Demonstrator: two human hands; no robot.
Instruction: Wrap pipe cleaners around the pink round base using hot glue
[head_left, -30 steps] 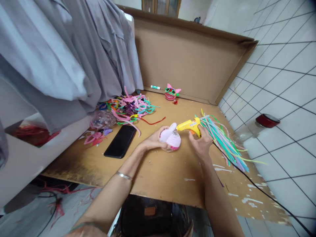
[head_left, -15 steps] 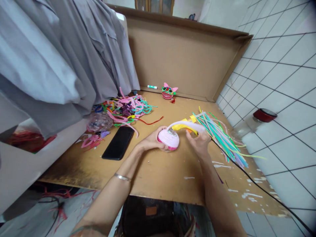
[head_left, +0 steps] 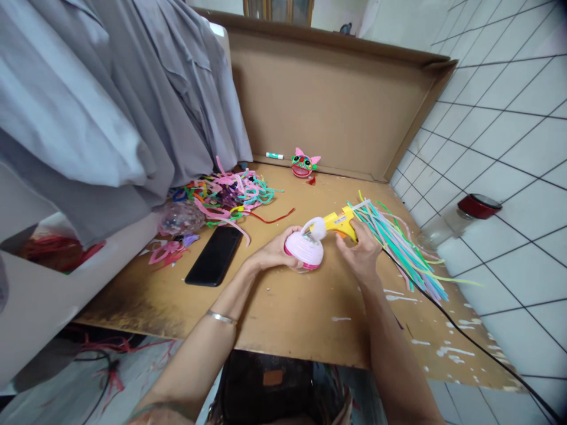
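Observation:
My left hand (head_left: 282, 248) is closed around a rounded pale-pink piece (head_left: 307, 252) with a darker pink band near its base. From its top a loose pale fuzzy strip, like a pipe cleaner (head_left: 317, 228), curls up and over. My right hand (head_left: 361, 251) grips a yellow glue gun (head_left: 340, 221) whose nozzle points left, close to the strip and the top of the piece. A clear glue stick shows at the back of the gun, and a black cord trails from it toward the lower right. The nozzle tip is hidden behind the strip.
Pipe cleaners (head_left: 401, 254) lie bundled at the right, near a red-lidded jar (head_left: 465, 218). A tangled pile (head_left: 239, 192), a phone (head_left: 214, 255) and a plastic bag (head_left: 181, 217) occupy the left. A decorated pink head (head_left: 303, 164) and a marker (head_left: 274, 156) sit before the cardboard (head_left: 332, 100).
The far end of the pale strip has left my right hand and now curls back over the pink piece. The glue gun is more exposed; my left hand stays almost still.

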